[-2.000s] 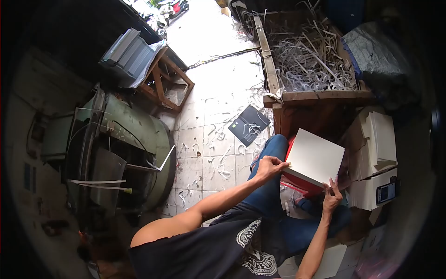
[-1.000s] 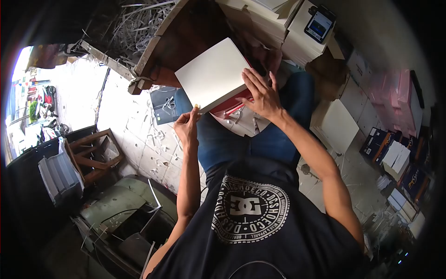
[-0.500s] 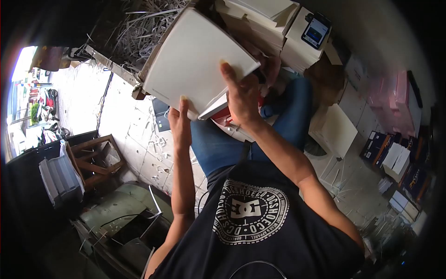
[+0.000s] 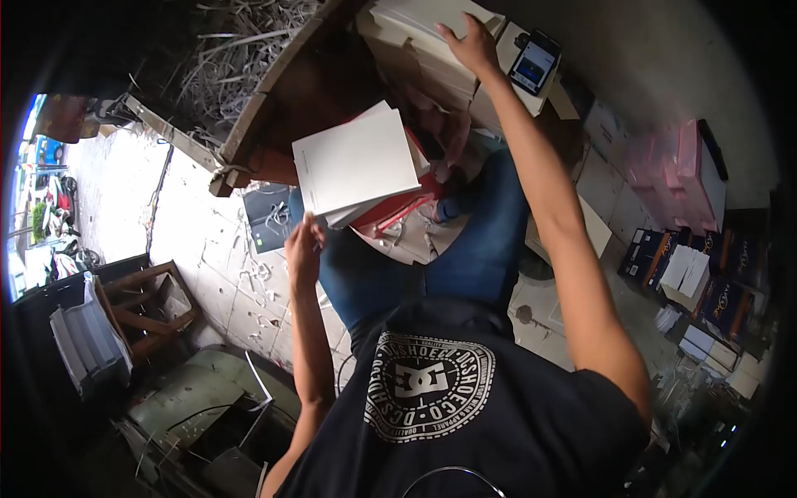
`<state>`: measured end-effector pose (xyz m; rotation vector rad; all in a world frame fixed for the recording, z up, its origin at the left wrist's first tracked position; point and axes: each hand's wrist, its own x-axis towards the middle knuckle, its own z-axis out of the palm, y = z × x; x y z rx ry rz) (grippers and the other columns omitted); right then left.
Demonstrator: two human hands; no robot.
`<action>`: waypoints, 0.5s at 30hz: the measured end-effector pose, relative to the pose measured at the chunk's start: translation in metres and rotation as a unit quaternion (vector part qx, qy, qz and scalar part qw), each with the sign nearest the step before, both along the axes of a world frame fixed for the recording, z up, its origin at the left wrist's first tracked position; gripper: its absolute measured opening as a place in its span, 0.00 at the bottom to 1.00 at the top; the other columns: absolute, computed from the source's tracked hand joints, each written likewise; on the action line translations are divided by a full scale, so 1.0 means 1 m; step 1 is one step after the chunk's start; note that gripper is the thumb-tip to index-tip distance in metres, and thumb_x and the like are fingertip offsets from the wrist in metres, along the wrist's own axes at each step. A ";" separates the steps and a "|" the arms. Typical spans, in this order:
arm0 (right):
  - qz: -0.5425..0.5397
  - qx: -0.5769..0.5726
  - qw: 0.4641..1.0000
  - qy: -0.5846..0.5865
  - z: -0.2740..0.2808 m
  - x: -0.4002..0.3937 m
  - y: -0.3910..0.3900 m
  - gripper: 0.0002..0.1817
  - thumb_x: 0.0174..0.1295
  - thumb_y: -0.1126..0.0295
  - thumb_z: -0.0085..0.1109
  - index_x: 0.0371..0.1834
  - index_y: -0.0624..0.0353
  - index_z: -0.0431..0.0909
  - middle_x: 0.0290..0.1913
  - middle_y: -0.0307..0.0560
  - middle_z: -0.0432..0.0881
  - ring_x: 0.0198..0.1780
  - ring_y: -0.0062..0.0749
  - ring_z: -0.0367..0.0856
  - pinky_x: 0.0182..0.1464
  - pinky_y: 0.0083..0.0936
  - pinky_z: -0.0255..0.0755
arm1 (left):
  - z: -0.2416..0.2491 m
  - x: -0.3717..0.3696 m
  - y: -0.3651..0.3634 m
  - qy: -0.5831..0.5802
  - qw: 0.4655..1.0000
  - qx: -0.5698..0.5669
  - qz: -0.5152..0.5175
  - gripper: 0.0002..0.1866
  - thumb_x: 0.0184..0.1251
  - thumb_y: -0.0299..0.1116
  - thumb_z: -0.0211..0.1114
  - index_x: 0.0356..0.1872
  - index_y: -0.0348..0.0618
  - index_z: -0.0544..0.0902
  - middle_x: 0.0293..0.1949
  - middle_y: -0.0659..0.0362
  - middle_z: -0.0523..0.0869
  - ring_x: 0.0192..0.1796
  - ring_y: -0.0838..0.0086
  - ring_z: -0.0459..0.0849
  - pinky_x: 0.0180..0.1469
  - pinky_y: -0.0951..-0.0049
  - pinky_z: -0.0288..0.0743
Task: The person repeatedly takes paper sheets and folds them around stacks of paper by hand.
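Note:
White paper booklets lie in a loose pile above my lap, over a red surface. My left hand pinches the near left corner of the pile between thumb and fingers. Farther up, my right hand reaches over a tall stack of cream paper, its fingers spread and nothing held. Beside that stack, a phone rests with its screen lit on another paper stack.
Paper shreds fill a wooden-edged bin at the upper left. A wooden frame stands at the left. Pink-wrapped packs and dark boxes sit at the right. Scraps litter the tiled floor.
The booklet that both hands held up is now lower, on the pile. My right hand has let go and moved up to the cream stack. My left hand has moved slightly down and left.

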<state>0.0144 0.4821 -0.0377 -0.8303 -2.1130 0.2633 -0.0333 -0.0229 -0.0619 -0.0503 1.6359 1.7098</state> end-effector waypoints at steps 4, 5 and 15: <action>-0.024 -0.033 0.967 -0.251 -0.022 -0.019 0.039 0.37 0.59 0.35 0.59 0.56 0.58 0.81 0.52 0.63 0.83 0.57 0.54 0.81 0.59 0.44 0.74 | 0.021 0.050 -0.051 0.011 0.993 -0.071 0.090 0.18 0.73 0.46 0.62 0.51 0.42 0.82 0.31 0.67 0.81 0.32 0.83 0.78 0.35 0.82 0.67; -0.003 -0.070 0.966 -0.250 -0.020 -0.021 0.035 0.36 0.58 0.34 0.59 0.54 0.55 0.83 0.50 0.63 0.84 0.55 0.54 0.82 0.58 0.44 0.75 | 0.027 0.062 -0.070 0.008 0.989 -0.095 0.115 0.18 0.73 0.46 0.63 0.51 0.43 0.82 0.32 0.67 0.82 0.32 0.83 0.79 0.36 0.81 0.68; 0.077 -0.016 0.946 -0.313 -0.020 -0.021 0.032 0.28 0.63 0.38 0.58 0.53 0.47 0.84 0.38 0.57 0.87 0.47 0.48 0.86 0.53 0.39 0.78 | 0.082 0.022 -0.070 0.158 0.973 0.005 0.166 0.17 0.71 0.41 0.64 0.54 0.42 0.80 0.37 0.63 0.80 0.40 0.80 0.78 0.49 0.76 0.72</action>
